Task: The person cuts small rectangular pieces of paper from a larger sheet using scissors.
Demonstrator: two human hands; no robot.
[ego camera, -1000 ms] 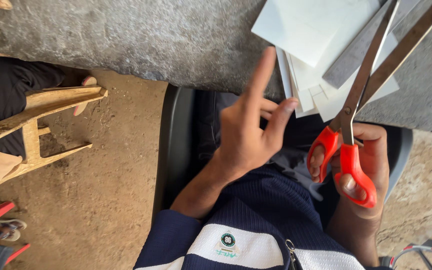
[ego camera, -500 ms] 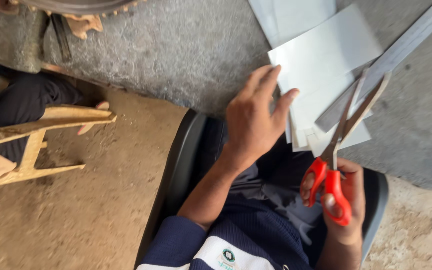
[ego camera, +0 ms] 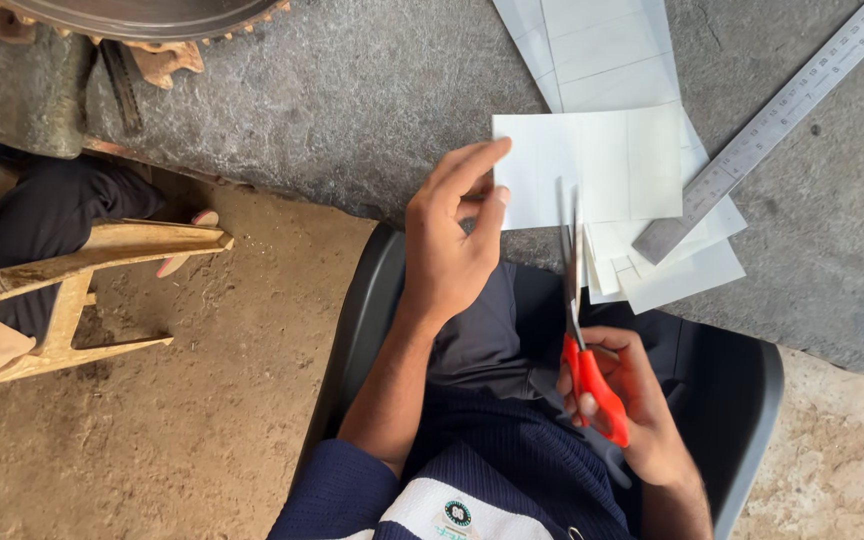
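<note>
Left grip pinching card at tabletop edge; right grip holding scissors, blades nearly closed, tips blurring against card. Ruler partly cropped.

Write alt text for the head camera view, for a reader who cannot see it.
Seen from above, a seated person's left hand holds a white paper sheet while the right hand works red-handled scissors into its lower edge. More white sheets and a steel ruler lie on the grey stone slab.

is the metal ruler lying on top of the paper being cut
No, the ruler lies on the lower white sheets, beside the paper held by the left hand.
</note>
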